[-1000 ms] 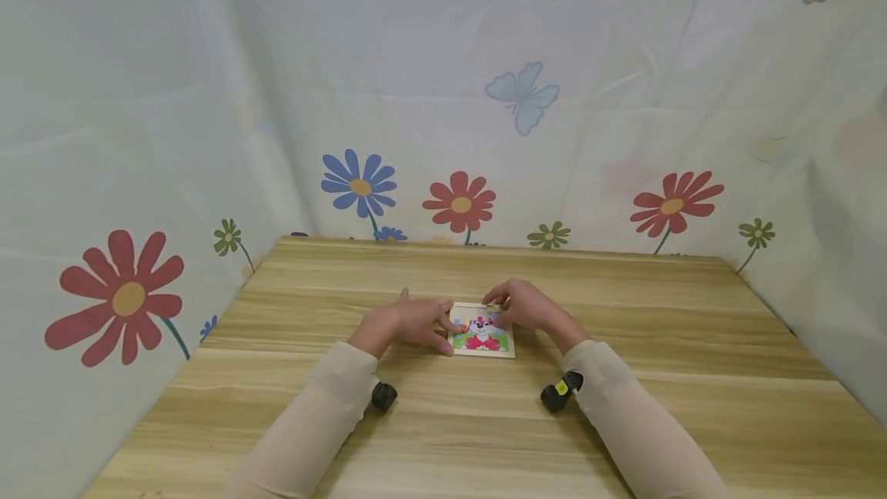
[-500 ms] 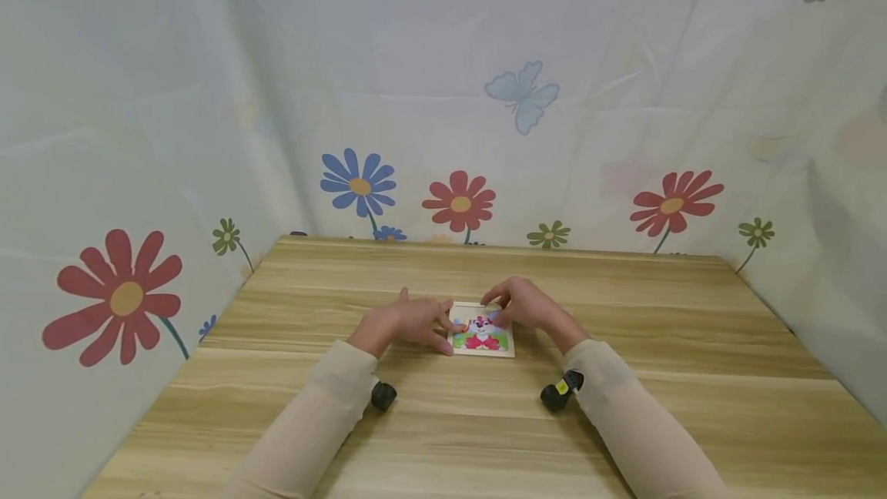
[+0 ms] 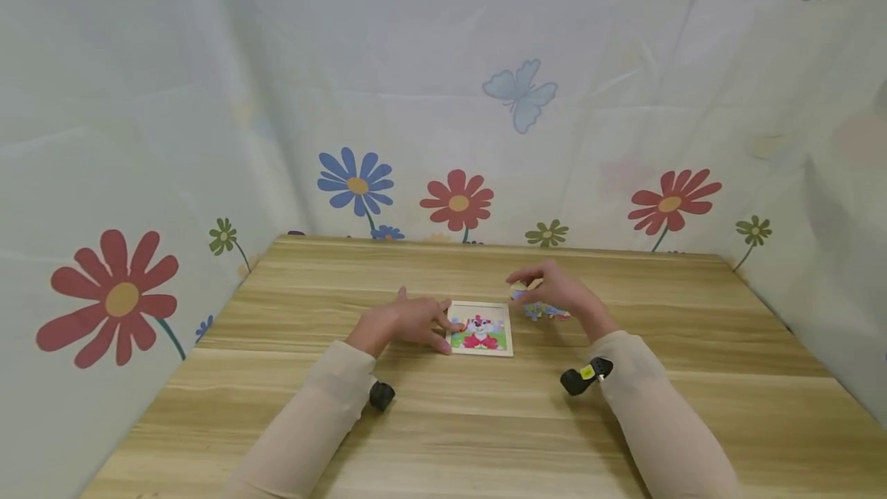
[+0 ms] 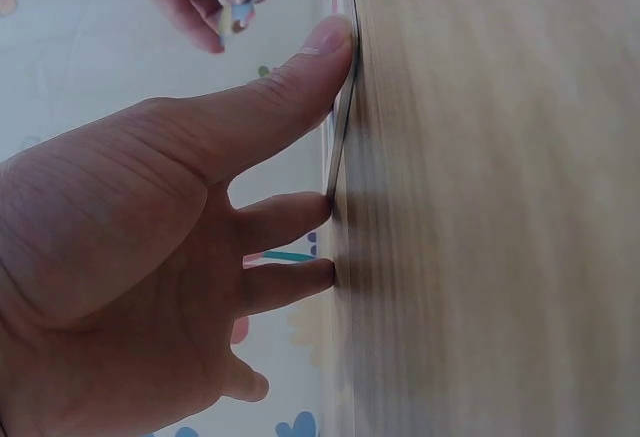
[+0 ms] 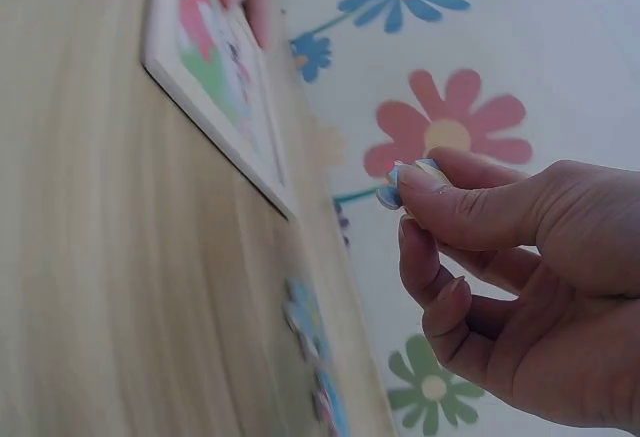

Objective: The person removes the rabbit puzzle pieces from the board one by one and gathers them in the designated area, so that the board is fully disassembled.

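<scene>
A small wooden-framed jigsaw puzzle (image 3: 483,353) lies flat on the table, its lower part filled by a picture of a white and red animal (image 3: 480,327). Along its top a strip of the tray is bare. My left hand (image 3: 409,319) rests at the left edge, thumb and fingers mostly straight and touching the frame and the picture. Right of the puzzle, my right hand (image 3: 563,293) pinches a puzzle piece (image 5: 397,193) between thumb and fingers, raised off the table. Loose puzzle pieces (image 3: 544,312) lie beneath that hand, partly hidden by it.
The wood-grain table (image 3: 443,430) extends on all sides of the puzzle. A pale curtain (image 3: 582,98) printed with flowers and a butterfly hangs behind it and at both sides. Dark cameras sit on both wrists.
My right hand has moved right, from the puzzle's top right corner to above the loose pieces, with a piece in its fingers. The left hand has stayed in place.
</scene>
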`<move>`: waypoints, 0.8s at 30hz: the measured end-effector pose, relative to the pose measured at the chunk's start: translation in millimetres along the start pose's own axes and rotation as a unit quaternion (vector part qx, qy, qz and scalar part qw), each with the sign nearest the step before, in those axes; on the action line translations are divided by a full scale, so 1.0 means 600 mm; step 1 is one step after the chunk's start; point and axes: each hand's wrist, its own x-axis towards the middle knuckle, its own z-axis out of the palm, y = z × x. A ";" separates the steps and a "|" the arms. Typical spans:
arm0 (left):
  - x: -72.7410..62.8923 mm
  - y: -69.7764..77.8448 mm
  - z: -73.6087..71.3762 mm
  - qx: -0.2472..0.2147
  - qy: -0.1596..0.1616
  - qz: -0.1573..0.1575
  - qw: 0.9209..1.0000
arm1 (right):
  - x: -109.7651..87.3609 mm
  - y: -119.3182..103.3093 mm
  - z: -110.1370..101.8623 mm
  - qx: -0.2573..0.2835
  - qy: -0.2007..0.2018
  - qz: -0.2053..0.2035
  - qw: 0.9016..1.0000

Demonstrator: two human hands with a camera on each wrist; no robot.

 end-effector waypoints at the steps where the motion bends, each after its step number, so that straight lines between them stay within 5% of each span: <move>1: 0.000 0.000 0.000 -0.002 0.000 0.000 1.000 | -0.004 0.006 -0.008 0.006 0.004 0.005 1.000; 11: -0.001 0.001 0.000 -0.001 0.000 0.000 1.000 | -0.050 0.064 -0.072 0.013 0.028 0.054 0.998; 24: 0.000 -0.002 0.001 -0.002 0.002 0.007 1.000 | -0.076 0.110 -0.098 -0.006 -0.030 0.118 0.993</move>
